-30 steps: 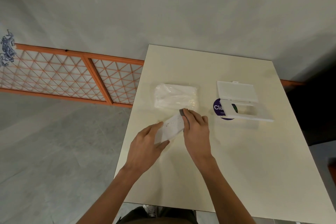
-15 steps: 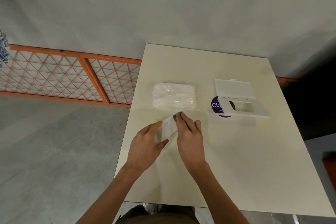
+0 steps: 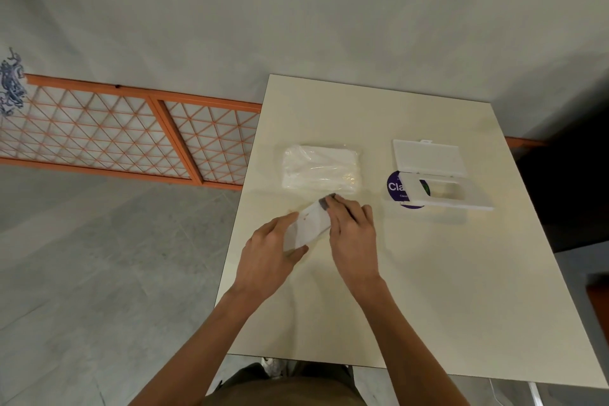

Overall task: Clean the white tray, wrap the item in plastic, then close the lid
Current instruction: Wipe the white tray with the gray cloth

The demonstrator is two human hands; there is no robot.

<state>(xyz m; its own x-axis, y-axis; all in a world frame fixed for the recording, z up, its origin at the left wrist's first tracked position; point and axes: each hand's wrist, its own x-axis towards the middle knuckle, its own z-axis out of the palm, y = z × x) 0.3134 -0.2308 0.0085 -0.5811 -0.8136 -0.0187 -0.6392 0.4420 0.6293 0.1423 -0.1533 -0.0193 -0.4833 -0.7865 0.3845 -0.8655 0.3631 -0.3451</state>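
Your left hand (image 3: 267, 257) grips the white tray (image 3: 308, 222) by its near end, thumb and fingers curled round it, near the table's (image 3: 428, 290) left edge. Your right hand (image 3: 354, 234) presses straight, close-set fingers on a grey wipe (image 3: 326, 202) at the tray's far end. A plastic bag (image 3: 319, 168) lies at the tray's 12 o'clock, and a wipes pack (image 3: 445, 194) with its lid (image 3: 428, 156) open lies at 2 o'clock.

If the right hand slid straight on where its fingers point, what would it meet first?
Most likely the plastic bag, lying just beyond the right hand; the gap looks small, but depth is unclear.
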